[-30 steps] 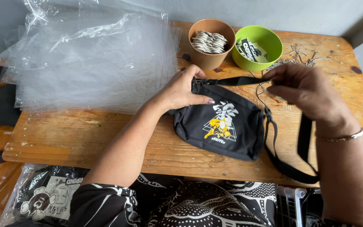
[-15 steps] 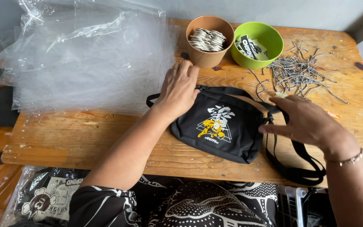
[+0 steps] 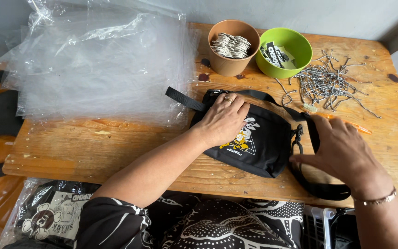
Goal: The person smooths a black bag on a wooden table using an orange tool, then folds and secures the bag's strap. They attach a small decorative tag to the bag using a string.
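A small black pouch bag (image 3: 266, 145) with a yellow and white print lies flat on the wooden table (image 3: 93, 147). My left hand (image 3: 223, 119) rests palm down on the bag's upper left part, fingers spread, a ring on one finger. My right hand (image 3: 342, 150) hovers at the bag's right edge, fingers touching the black strap (image 3: 321, 188) near its metal clip. The strap loops round below that hand and also runs out past the bag's top left corner.
A stack of clear plastic bags (image 3: 102, 64) covers the table's left half. A brown bowl (image 3: 232, 64) of tags and a green bowl (image 3: 284, 69) of cards stand at the back. Loose ball chains (image 3: 330, 83) lie right. A packed bag (image 3: 56, 214) sits below left.
The bag has been laid down flat on the table and turned. My left hand slid onto its top. My right hand came down from the raised strap to the bag's right edge.
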